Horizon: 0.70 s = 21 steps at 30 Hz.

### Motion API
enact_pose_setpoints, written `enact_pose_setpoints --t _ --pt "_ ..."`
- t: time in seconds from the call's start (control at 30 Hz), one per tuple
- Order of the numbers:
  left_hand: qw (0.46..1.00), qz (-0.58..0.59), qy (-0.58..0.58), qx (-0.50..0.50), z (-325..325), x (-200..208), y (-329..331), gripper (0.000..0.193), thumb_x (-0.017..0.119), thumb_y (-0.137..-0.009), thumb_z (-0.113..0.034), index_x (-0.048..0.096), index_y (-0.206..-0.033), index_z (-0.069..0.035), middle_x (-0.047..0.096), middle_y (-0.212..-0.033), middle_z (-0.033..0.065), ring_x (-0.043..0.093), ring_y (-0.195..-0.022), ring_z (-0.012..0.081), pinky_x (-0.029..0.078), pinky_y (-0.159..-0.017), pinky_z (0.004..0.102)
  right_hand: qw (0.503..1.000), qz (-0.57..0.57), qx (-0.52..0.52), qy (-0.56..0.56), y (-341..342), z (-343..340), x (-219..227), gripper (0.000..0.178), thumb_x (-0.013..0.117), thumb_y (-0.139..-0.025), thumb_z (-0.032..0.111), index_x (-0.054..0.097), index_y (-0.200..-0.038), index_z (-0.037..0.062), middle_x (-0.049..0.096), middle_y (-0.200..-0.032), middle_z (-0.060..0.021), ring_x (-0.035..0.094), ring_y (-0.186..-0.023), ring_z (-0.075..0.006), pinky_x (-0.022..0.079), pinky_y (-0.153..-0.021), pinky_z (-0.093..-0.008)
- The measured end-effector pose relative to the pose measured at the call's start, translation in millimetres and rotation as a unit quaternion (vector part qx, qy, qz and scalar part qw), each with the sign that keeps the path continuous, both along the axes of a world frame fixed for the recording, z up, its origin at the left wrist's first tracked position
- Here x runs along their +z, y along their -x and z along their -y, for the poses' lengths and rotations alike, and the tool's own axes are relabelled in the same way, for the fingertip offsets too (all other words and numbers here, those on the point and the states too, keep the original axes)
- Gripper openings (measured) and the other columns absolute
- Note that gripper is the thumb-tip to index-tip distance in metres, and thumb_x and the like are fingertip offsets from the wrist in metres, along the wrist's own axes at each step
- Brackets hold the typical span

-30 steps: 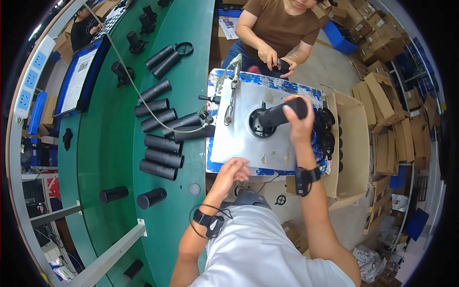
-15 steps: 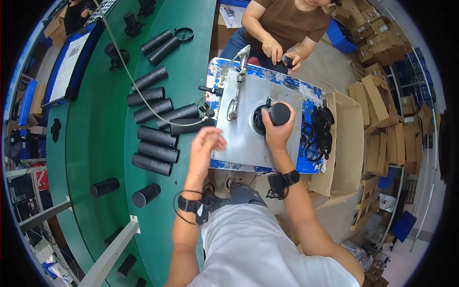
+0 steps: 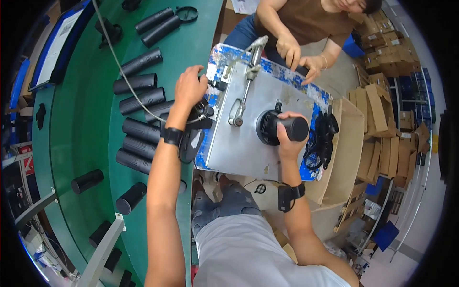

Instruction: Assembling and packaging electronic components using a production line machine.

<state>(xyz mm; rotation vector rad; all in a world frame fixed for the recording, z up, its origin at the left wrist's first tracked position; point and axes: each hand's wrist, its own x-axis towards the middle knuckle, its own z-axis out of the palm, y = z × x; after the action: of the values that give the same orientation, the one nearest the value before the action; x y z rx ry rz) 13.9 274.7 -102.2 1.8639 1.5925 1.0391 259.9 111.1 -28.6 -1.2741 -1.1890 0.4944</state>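
Observation:
My right hand (image 3: 286,136) is wrapped round a black cylinder (image 3: 297,129), its thumb along the near side. The cylinder leans over a black ring-shaped fitting (image 3: 267,128) set in the metal plate (image 3: 239,153). At the plate's left edge my left hand (image 3: 190,88) is closed over the end of a small black lever (image 3: 218,85), hiding its knob. A metal pneumatic cylinder with a rod (image 3: 247,91) stands on the plate between my hands.
Several black tubes (image 3: 135,83) lie on the green bench (image 3: 191,43) at left. Black ring clamps (image 3: 325,124) are heaped at the plate's right, beside an open carton (image 3: 342,153). Across from me a co-worker's hands (image 3: 311,67) hold a dark part. A thin hose (image 3: 122,67) crosses the bench.
My left hand has gone from above the plate's near left corner forward to the lever and closed on it. The right hand keeps its hold on the cylinder. The whole view has shifted.

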Motion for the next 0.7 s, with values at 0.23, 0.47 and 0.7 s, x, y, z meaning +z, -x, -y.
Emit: enact_pose_setpoints --t 0.23,0.47,0.7 --pt "0.970 -0.190 0.138 -0.063 7 7 -9 0.033 0.048 -0.090 -0.027 0.071 -0.091 -0.004 0.066 -0.087 0.0245 0.062 -0.085 0.0437 0.048 -0.083 0.0494 0.998 0.029 0.060 0.011 -16 -4 -7 0.037 0.068 -0.072 -0.003 0.051 -0.105 0.0015 0.061 -0.094 -0.0126 0.060 -0.089 -0.0208 0.047 -0.088 -0.0364" --pt "0.967 -0.138 0.193 -0.092 11 19 -4 0.039 0.043 -0.091 -0.034 0.072 -0.097 -0.008 0.067 -0.099 0.0233 0.061 -0.098 0.0422 0.047 -0.091 0.0479 0.998 -0.019 0.057 0.001 -13 -3 1 0.036 0.073 -0.067 0.000 0.055 -0.098 0.0010 0.065 -0.091 -0.0097 0.062 -0.088 -0.0179 0.048 -0.086 -0.0330" --pt "0.993 0.121 -0.001 -0.003 68 113 47 0.038 0.060 -0.090 -0.024 0.058 -0.120 -0.001 0.062 -0.117 0.0206 0.061 -0.108 0.0345 0.047 -0.092 0.0376 0.971 -0.108 0.135 -0.165 16 -12 142 0.048 0.071 -0.076 0.031 0.051 -0.107 0.0007 0.060 -0.091 -0.0113 0.059 -0.090 -0.0207 0.048 -0.086 -0.0355"
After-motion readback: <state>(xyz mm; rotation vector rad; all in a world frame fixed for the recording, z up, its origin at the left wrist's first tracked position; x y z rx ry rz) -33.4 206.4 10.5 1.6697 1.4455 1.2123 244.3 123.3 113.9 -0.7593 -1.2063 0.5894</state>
